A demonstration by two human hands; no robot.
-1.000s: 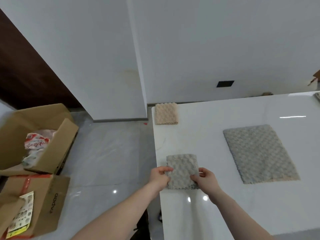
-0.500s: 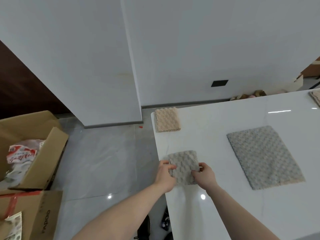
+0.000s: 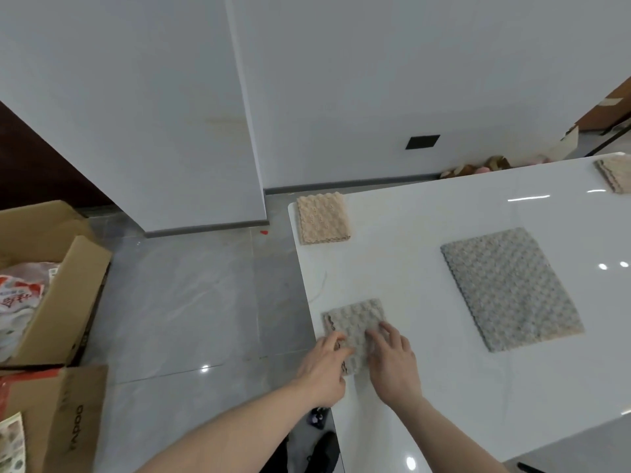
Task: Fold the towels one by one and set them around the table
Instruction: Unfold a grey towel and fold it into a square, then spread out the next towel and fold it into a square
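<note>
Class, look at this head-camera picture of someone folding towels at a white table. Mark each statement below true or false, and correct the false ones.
1. Both hands rest on the small folded grey towel. True: the left hand and the right hand both touch it.
2. The beige folded towel lies at the table's far left corner. True.
3. The large grey towel is folded as small as the one under the hands. False: it lies flat and far larger.
4. The cardboard boxes stand on the table. False: the cardboard boxes stand on the floor, left of it.
</note>
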